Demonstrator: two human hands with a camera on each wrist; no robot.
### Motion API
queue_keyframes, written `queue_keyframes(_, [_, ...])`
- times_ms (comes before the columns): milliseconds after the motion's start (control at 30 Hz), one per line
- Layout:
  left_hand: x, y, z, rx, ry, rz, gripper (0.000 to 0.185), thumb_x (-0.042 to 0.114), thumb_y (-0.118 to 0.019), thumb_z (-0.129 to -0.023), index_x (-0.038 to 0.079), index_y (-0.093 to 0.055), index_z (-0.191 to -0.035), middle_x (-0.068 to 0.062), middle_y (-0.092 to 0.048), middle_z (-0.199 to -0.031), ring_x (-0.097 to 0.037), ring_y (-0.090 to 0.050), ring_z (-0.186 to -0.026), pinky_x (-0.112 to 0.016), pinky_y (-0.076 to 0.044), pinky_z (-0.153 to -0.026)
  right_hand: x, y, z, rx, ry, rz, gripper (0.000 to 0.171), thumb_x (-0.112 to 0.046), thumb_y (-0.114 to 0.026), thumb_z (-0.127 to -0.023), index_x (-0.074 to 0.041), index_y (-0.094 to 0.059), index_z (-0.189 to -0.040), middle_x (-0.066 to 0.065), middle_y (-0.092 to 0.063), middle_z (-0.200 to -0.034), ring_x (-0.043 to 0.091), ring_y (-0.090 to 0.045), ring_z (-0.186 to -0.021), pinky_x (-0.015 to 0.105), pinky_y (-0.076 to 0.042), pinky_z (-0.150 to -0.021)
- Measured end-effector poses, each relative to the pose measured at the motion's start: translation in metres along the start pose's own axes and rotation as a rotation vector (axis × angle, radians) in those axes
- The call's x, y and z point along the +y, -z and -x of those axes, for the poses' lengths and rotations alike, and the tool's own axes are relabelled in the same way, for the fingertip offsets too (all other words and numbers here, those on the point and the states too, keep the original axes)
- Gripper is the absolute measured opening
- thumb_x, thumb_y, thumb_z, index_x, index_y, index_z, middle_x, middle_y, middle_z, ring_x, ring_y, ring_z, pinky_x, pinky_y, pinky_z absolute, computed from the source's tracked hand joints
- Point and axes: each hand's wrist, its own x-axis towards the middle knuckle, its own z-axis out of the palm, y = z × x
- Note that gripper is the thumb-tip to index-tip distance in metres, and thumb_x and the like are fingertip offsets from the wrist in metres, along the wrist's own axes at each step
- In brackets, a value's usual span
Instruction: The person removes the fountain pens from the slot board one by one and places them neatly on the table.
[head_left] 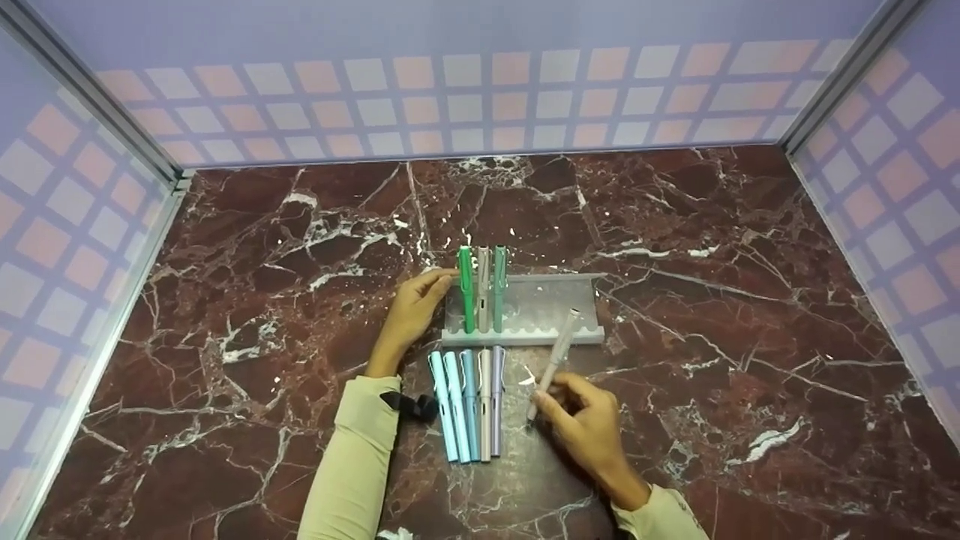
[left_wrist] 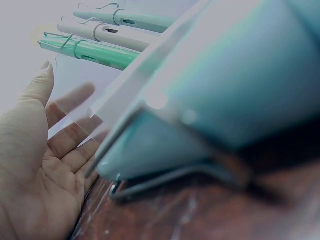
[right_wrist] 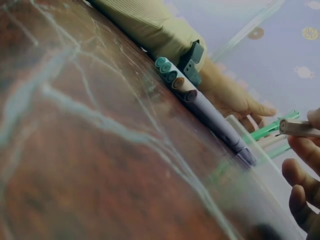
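A clear pen stand [head_left: 523, 337] with a notched front ledge holds a bright green pen [head_left: 466, 292], a beige pen [head_left: 484, 300] and a grey-green pen [head_left: 499, 296] side by side at its left end. My left hand [head_left: 414, 306] is at the stand's left edge, fingers loosely extended; in the left wrist view some fingers show through the clear panel and the thumb [left_wrist: 40, 85] stands apart from it. Between thumb and fingers, my right hand [head_left: 589, 420] pinches a pale beige pen [head_left: 555, 356], tilted, its upper end overlapping the ledge's right part.
In front of the stand several pens lie in a row: two light blue pens [head_left: 455, 412], a darker blue pen [head_left: 469, 375], a beige pen [head_left: 485, 427] and a purple pen [head_left: 496, 397]. Checked panels [head_left: 480, 75] enclose the marbled table [head_left: 712, 300] at back and sides.
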Motion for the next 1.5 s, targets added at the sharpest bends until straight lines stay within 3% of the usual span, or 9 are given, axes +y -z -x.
queue_keyframes(300, [0.0,-0.001,0.0,0.02,0.031,0.018,0.027,0.008,-0.052,-0.104,-0.009,-0.067,-0.118,-0.023,-0.07,-0.114,-0.043,-0.062,-0.11,-0.034,-0.048,-0.098,-0.034,-0.001,-0.009,-0.062,-0.072,0.039,0.009,0.013,-0.074,-0.079,0.009,-0.068,-0.086,0.013,-0.069,-0.067,0.003,-0.054,-0.052,0.021,-0.048,-0.043])
queue_keyframes(733, [0.0,0.0,-0.001,-0.01,0.004,0.023,0.028,0.016,-0.054,-0.104,-0.003,-0.069,-0.119,-0.019,-0.071,-0.118,-0.034,-0.064,-0.114,-0.044,-0.047,-0.105,-0.026,-0.001,-0.006,-0.145,-0.19,0.103,0.009,0.006,-0.079,-0.079,0.002,-0.071,-0.083,0.008,-0.072,-0.069,0.005,-0.058,-0.053,0.024,-0.052,-0.047])
queue_keyframes(933, [0.001,0.0,0.0,-0.003,0.007,0.029,0.028,0.016,-0.055,-0.104,-0.003,-0.069,-0.119,-0.02,-0.07,-0.119,-0.034,-0.064,-0.115,-0.045,-0.047,-0.105,0.003,0.0,0.001,-0.195,-0.144,0.148,0.008,-0.008,-0.082,-0.081,-0.009,-0.074,-0.082,-0.002,-0.072,-0.069,0.003,-0.058,-0.054,0.022,-0.052,-0.049])
queue_keyframes(1500, [0.0,0.0,-0.001,0.004,-0.008,0.022,0.027,0.013,-0.055,-0.103,-0.005,-0.069,-0.117,-0.021,-0.071,-0.117,-0.037,-0.065,-0.112,-0.046,-0.048,-0.103,0.004,0.0,0.001,-0.268,-0.088,0.279,0.016,-0.018,-0.084,-0.081,-0.012,-0.071,-0.074,-0.005,-0.069,-0.064,0.0,-0.057,-0.052,0.018,-0.049,-0.048])
